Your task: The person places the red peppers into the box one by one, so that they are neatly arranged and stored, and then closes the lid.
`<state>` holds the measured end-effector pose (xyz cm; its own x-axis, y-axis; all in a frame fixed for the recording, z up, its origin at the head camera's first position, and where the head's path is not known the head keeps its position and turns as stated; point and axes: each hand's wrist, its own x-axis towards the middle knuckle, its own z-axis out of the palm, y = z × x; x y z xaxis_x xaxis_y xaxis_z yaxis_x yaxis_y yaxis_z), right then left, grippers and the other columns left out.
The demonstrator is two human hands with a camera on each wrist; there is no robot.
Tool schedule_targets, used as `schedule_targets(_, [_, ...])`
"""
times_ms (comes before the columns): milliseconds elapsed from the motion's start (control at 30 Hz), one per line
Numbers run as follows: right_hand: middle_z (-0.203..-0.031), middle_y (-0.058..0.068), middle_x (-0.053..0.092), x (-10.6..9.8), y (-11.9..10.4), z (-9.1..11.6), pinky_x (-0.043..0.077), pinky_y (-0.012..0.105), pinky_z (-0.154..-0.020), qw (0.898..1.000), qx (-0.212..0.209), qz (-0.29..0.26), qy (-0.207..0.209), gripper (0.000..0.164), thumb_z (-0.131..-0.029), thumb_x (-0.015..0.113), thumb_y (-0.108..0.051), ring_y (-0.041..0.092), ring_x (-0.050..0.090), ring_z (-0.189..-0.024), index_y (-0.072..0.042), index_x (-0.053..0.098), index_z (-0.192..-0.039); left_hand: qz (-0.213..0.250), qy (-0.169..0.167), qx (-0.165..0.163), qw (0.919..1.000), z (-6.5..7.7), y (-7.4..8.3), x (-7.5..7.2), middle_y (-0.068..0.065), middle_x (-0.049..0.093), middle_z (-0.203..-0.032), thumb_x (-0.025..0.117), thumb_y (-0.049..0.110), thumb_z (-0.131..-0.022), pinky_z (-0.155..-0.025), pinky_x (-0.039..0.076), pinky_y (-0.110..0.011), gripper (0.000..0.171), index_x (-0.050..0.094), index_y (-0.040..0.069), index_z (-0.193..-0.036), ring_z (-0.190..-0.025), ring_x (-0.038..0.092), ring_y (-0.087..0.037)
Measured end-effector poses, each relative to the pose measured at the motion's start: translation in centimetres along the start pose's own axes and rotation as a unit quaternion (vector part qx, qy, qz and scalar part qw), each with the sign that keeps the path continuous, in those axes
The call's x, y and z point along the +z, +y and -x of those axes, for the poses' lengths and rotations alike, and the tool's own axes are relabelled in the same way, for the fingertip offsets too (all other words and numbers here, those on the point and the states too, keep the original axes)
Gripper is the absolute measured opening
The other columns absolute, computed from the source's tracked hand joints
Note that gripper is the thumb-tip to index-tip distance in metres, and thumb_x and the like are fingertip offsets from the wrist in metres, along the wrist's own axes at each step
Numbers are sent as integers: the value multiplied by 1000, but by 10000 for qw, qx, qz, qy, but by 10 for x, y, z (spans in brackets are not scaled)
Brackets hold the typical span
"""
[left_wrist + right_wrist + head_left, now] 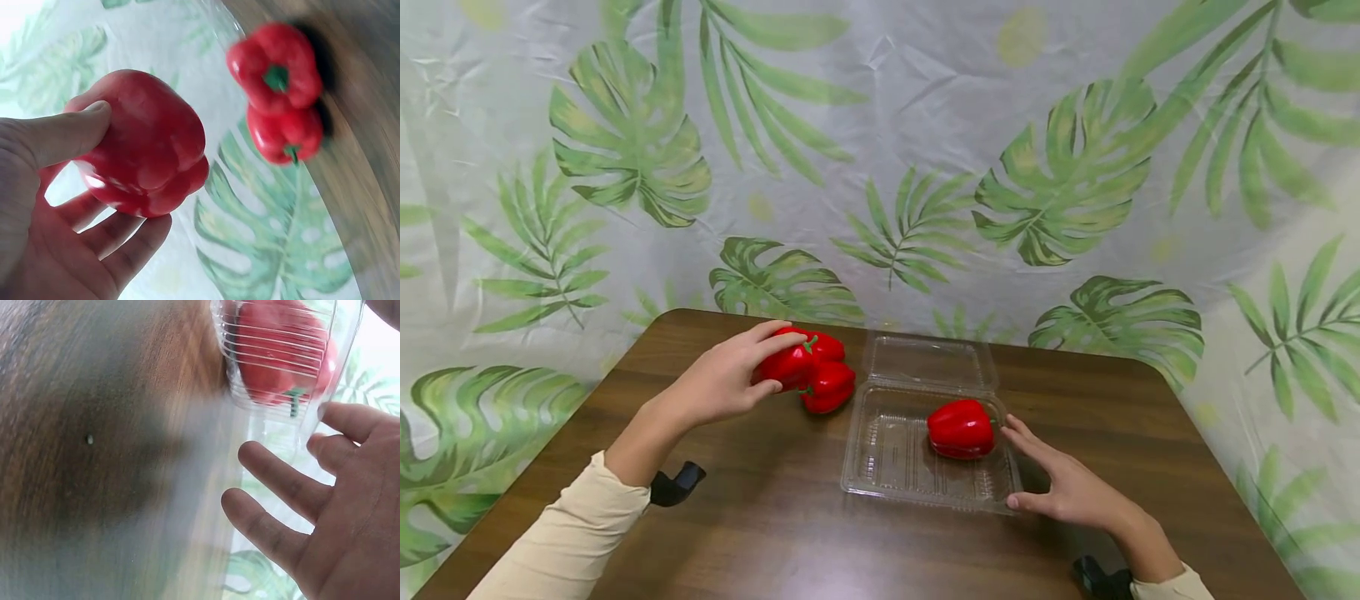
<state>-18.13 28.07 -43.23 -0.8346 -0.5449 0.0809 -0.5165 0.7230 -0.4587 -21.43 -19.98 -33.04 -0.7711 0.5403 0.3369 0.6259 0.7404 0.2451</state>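
My left hand [718, 382] grips a red bell pepper [147, 134], thumb on one side and fingers beneath it, raised off the table. Beyond it in the left wrist view, two more red bell peppers stand touching each other, a nearer one [299, 59] and another one [265, 134], both with green stems. An opened clear plastic clamshell container [887, 454] lies with one red bell pepper [961, 429] on its side in the right part of the base. My right hand [1067, 483], fingers spread, touches the container's right rim with its fingertips.
The container's hinged lid [928, 362] lies folded back toward the table's far edge. Brown wooden table [760, 508] surrounds everything. A leaf-patterned sheet [917, 125] hangs right behind the table. Black wrist straps [676, 485] show at both wrists.
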Motion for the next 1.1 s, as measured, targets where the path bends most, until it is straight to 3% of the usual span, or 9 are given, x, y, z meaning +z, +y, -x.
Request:
schedule_targets(233, [-162, 20, 28, 0, -2, 1, 49, 59, -98, 10000, 66, -53, -8, 87, -86, 74, -46, 43, 44, -139, -10, 35, -154, 123, -109, 528, 9985, -8, 23, 9, -15, 52, -144, 78, 7, -82, -93, 55, -45, 64, 54, 14, -141, -119, 61, -32])
schedule_targets(467, [-162, 21, 29, -1, -2, 2, 50, 57, -98, 10000, 18, 12, 34, 86, -86, 73, -46, 42, 45, -138, -9, 35, -154, -263, -284, 875, 9954, -10, 45, 22, -11, 54, -141, 78, 11, -81, -88, 58, -46, 62, 56, 18, -138, -115, 63, -30])
schedule_targets(633, [-161, 21, 30, -1, -1, 2, 51, 55, -97, 9999, -38, 82, 66, 86, -86, 73, -46, 42, 46, -137, -8, 36, -153, -288, -393, 1184, 9918, -15, 60, 29, -9, 55, -140, 75, 12, -81, -81, 59, -44, 58, 57, 22, -136, -113, 64, -26])
schedule_targets(1100, [-162, 22, 28, -2, 0, 2, 51, 54, -99, 9999, -114, -2, 3, 87, -86, 72, -48, 42, 44, -139, -7, 35, -154, -172, -794, 1489, 9855, -29, 80, 52, -3, 52, -144, 74, 14, -84, -90, 57, -41, 61, 53, 27, -139, -115, 63, -22])
